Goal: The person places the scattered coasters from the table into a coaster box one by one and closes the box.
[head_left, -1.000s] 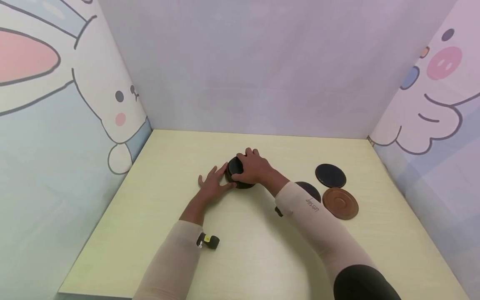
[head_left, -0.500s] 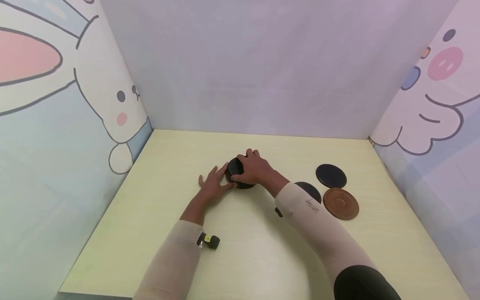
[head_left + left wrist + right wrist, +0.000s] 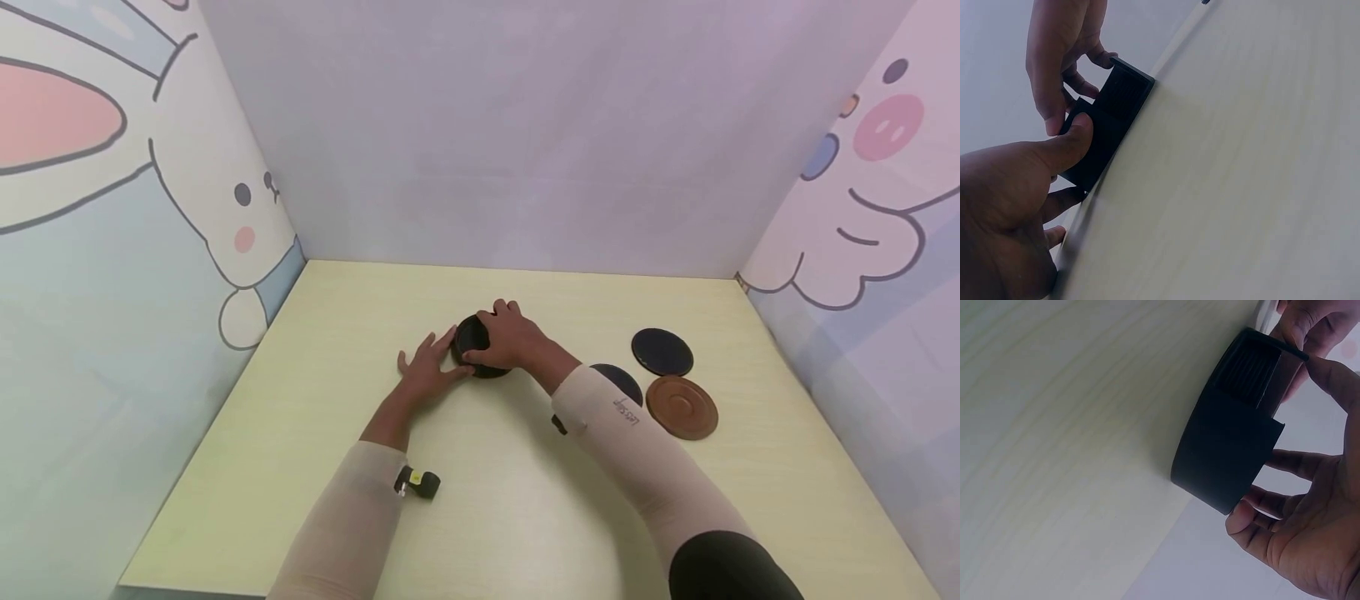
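Observation:
Near the table's middle stands a round black coaster holder (image 3: 472, 335), its side cut away by a slot (image 3: 1249, 370). My left hand (image 3: 426, 375) holds it from the left, the thumb against its side wall in the left wrist view. From above, my right hand (image 3: 513, 335) spans the holder and grips it at opposite edges, as the right wrist view (image 3: 1316, 506) shows. Its interior is mostly covered by that hand in the head view. To the right lie a black coaster (image 3: 662, 352), a brown coaster (image 3: 681, 407) and another black coaster (image 3: 619, 380), partly behind the right forearm.
The pale wooden table (image 3: 315, 467) is bordered by a plain back wall (image 3: 510, 150) and cartoon-printed side walls. A small black wrist camera (image 3: 422, 482) sticks out from the left sleeve.
Both hands stay around the holder, in almost the same place. The dark surface inside it looks slightly lower than a second ago. The coasters on the right have not moved.

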`<state>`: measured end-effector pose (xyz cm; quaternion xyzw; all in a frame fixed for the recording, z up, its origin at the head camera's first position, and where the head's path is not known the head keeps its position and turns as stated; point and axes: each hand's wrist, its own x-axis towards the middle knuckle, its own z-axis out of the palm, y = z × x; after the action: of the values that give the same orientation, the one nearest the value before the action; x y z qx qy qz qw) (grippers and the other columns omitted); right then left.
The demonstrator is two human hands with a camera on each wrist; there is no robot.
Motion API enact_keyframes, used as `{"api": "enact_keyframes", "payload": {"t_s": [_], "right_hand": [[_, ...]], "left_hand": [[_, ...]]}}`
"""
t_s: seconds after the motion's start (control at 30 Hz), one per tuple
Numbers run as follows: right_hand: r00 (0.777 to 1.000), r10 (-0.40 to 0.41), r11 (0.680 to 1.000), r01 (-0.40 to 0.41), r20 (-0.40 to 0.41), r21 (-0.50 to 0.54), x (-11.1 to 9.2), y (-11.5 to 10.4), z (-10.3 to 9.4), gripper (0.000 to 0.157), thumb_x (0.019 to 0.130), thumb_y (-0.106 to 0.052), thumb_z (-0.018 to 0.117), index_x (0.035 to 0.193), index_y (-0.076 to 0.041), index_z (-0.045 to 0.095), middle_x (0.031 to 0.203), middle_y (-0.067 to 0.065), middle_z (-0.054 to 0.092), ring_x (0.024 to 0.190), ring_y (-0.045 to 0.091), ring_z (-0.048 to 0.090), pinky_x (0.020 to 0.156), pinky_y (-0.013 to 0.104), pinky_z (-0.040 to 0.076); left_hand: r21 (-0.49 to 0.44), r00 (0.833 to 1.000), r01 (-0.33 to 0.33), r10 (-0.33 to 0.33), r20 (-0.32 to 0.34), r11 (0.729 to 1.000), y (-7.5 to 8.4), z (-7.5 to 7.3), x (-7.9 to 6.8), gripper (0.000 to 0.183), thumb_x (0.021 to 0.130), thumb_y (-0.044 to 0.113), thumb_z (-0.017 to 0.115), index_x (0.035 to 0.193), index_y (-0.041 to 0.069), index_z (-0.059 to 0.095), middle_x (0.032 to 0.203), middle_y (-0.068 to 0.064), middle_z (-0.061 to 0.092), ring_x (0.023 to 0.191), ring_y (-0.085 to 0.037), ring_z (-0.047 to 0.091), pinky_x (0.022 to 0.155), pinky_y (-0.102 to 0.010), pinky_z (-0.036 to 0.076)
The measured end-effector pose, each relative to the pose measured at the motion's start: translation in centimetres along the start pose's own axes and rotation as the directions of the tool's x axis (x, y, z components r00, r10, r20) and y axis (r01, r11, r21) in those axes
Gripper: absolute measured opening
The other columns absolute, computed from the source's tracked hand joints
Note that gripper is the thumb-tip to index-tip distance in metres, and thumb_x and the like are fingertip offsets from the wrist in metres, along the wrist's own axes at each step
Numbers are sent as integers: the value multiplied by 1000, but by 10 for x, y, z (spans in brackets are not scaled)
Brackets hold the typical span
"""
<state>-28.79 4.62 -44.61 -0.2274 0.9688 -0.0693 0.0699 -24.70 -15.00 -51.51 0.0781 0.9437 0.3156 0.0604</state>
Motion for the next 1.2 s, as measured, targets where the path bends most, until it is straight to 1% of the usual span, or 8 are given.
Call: {"api": "enact_keyframes", "payload": {"t_s": [0.33,0.47,0.73,0.87,1.0,1.2], "right_hand": [[1000,-8,1000,8,-13,9,-1,4,0,85,83,-70,61,150,-19,42,141,12,43,123,29,43,91,49,54],[1000,-14,999,14,-15,33,-3,6,-1,85,84,-69,60,151,-18,42,142,12,43,122,29,45,92,49,53],[1000,-28,996,29,-14,78,-13,15,-6,82,86,-67,59,150,-19,42,142,10,45,121,28,52,91,49,53],[1000,-17,994,19,-21,106,-16,21,-10,81,86,-68,58,150,-20,42,144,8,44,123,27,52,93,50,53],[1000,-18,992,20,-22,121,-22,26,-14,81,87,-68,57,150,-20,42,144,7,44,124,27,52,93,51,52],[998,-27,990,34,-53,138,-35,31,-17,75,89,-64,58,148,-20,44,140,7,47,119,26,55,89,51,53]], "left_hand": [[8,1000,-1,1,0,1000,-1,1,0,89,86,67,61,158,38,18,162,2,35,155,-27,16,114,-74,-3],[8,1000,5,-5,1,1000,-1,1,-1,89,86,67,60,159,37,18,162,2,34,155,-27,16,114,-73,-3],[-1,1000,6,-6,11,1000,-2,1,-2,88,86,69,59,158,40,16,163,3,32,156,-27,14,114,-73,-4],[6,1000,6,-6,5,1000,-5,2,-2,89,85,72,57,158,43,14,163,3,32,156,-26,14,114,-73,-4],[0,1000,3,-3,3,1000,-5,2,-1,90,85,72,58,158,41,16,163,3,32,156,-27,14,114,-73,-4],[-12,1000,-8,8,-3,1000,-4,2,-1,90,85,70,60,158,39,17,162,3,33,156,-27,14,114,-73,-6]]}}
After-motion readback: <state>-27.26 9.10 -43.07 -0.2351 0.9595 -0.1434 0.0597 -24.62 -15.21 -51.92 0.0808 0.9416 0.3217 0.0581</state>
